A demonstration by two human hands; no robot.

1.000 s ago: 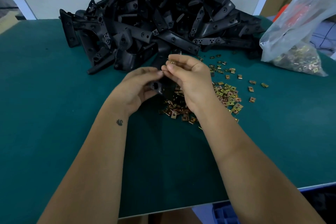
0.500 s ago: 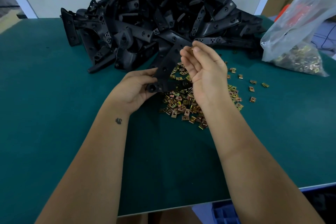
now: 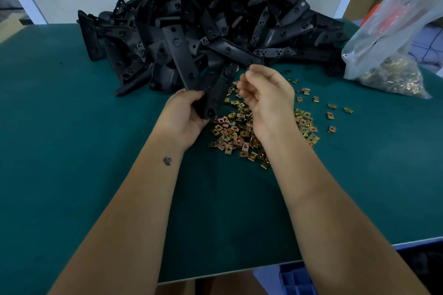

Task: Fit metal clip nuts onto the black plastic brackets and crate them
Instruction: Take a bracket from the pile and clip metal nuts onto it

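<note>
The left hand [image 3: 184,115] is gripping one bracket [image 3: 215,93] above the loose nuts [image 3: 239,132]; the right hand [image 3: 266,93] is curling beside it, contents unclear. The far pile [image 3: 203,31] is waiting, hardly touched; crate [image 3: 297,280] near.

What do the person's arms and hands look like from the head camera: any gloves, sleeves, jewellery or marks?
Both forearms are bare as far as the picture shows, with no sleeve edge in view. The left hand and right hand wear no gloves, and no rings, watch or bracelet show. The only marking is a small dark tattoo on the left forearm, near the wrist, roughly swan-shaped.
</note>
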